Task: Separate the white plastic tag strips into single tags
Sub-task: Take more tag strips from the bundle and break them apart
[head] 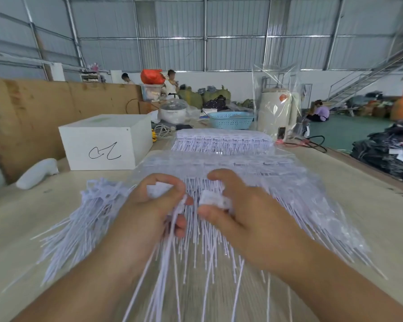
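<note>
A white tag strip (215, 201) is pinched between two hands, left hand (154, 205) and right hand (240, 210) (fingers curled). Three tag heaps are spread on the surface (370, 205): left (89, 219), under the hands (277, 187), far (221, 140).

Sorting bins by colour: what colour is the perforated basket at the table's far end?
Light blue basket, seen best in the head view.
</note>
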The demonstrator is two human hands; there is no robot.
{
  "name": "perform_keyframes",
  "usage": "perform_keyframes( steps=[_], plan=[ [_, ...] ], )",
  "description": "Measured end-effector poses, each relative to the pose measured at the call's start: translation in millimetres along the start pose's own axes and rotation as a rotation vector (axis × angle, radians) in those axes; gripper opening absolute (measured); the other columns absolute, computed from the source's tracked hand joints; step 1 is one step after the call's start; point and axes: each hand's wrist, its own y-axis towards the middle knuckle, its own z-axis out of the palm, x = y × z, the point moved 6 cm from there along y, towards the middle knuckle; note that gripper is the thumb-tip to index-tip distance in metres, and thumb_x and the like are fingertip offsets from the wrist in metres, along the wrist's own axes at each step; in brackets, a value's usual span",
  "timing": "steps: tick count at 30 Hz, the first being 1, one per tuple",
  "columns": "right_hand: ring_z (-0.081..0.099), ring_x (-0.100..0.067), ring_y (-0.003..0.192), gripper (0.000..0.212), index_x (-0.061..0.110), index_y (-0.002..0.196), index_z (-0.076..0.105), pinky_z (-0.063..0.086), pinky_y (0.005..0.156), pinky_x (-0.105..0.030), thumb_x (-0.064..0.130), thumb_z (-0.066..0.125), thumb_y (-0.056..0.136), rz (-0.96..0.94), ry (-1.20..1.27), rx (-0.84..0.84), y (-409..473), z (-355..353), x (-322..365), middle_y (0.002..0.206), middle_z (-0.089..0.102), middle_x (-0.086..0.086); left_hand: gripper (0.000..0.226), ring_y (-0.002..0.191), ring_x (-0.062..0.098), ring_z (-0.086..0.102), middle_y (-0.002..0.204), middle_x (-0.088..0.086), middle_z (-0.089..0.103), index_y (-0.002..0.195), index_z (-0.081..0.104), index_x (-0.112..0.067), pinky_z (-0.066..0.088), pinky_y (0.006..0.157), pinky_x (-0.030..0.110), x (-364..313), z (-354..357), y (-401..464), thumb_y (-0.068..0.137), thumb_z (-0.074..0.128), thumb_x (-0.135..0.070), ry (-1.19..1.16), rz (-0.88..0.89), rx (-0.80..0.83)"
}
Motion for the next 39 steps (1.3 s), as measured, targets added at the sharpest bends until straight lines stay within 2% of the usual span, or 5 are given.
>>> perform_keyframes(
  steps=[12,16,20,28,39],
  plan=[
    [0.062,-0.009,0.099,0.082,0.041,0.151,-0.007,0.050,0.085,-0.034,0.057,0.048,0.092,0.028,0.188,0.209,-2.1,27.9,6.4,0.120,0.061,0.009,0.019,0.061,0.026,0.062,0.075,0.014,0.070,0.087,0.067,-0.011,0.048,0.049,0.028,8.1,22.8,-12.3,0.070,0.074,-0.011,0.030,0.069,0.193],
    [0.054,-0.005,0.067,0.041,0.029,0.109,0.056,0.046,0.062,-0.033,0.064,0.049,0.089,0.040,0.185,0.213,-2.0,17.3,-0.6,0.082,0.060,0.011,0.027,0.067,0.029,0.067,0.085,0.017,0.070,0.095,0.067,-0.010,0.053,0.054,0.034,-1.9,-0.4,-2.3,0.068,0.068,-0.015,-0.047,0.061,0.037],
    [0.036,-0.008,0.041,0.043,0.015,0.064,0.047,0.031,0.046,-0.031,0.041,0.049,0.098,0.090,0.235,0.162,-1.3,14.5,-9.3,0.048,0.041,0.006,0.021,0.047,0.022,0.054,0.071,0.016,0.062,0.086,0.065,-0.012,0.047,0.042,0.030,-1.9,-2.0,-3.0,0.065,0.066,-0.014,-0.002,0.016,0.057],
    [0.037,-0.008,0.047,0.021,0.024,0.082,0.068,0.030,0.048,-0.025,0.032,0.056,0.098,0.132,0.546,0.378,-5.6,25.7,-4.9,0.051,0.041,0.012,0.013,0.050,0.024,0.058,0.071,0.015,0.065,0.074,0.072,-0.021,0.047,0.040,0.028,-1.9,5.7,-6.9,0.065,0.066,-0.014,0.012,0.004,0.107],
    [0.055,-0.015,0.060,0.029,0.018,0.083,0.061,0.049,0.061,-0.041,0.040,0.049,0.097,0.138,0.324,-0.131,0.3,15.8,11.5,0.067,0.061,0.002,0.033,0.046,0.012,0.061,0.068,0.006,0.069,0.102,0.069,-0.011,0.051,0.043,0.022,-5.0,13.9,-14.4,0.070,0.064,-0.015,-0.317,-0.063,-0.068]
  ],
)
